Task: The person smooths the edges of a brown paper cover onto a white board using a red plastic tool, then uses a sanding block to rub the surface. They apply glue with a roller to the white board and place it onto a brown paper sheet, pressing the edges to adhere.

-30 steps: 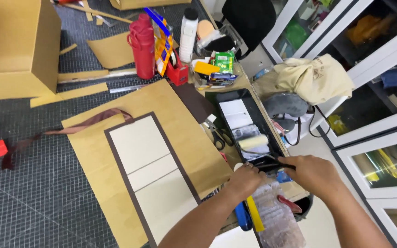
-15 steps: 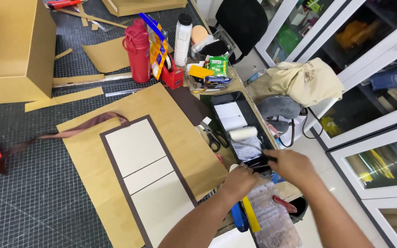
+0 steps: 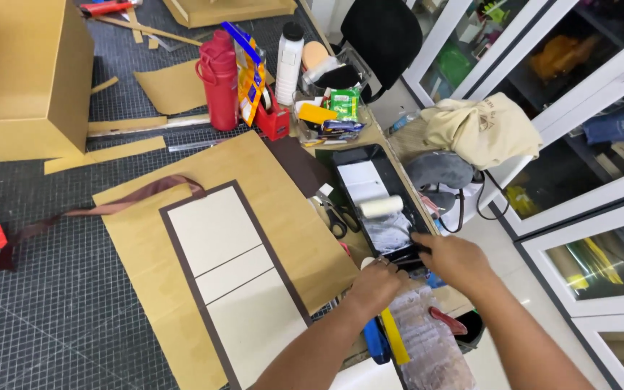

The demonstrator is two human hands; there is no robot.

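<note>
Item 1: black plastic paint tray (image 3: 347, 162) w/ white foam roller (image 3: 380, 206), at table's right edge. I saw right hand (image 3: 456, 261) clenched on tray's near end; left hand (image 3: 375, 284) beside it, grip unclear. Green-labelled packet (image 3: 343, 103) in clear tub; red bottle (image 3: 219, 81) behind brown board (image 3: 283, 209).

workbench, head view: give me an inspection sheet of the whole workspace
surface: dark gridded cutting mat under a tan board with three cream panels
job's things: black paint tray, white roller lying in it
clutter: scissors, red bottle, white bottle, cardboard box, brown strap
hands: left hand and right hand at the tray's near end; grip unclear
cables: black cable hanging beside the bench
surroundings: glass-door cabinets, black chair, beige bag
</note>
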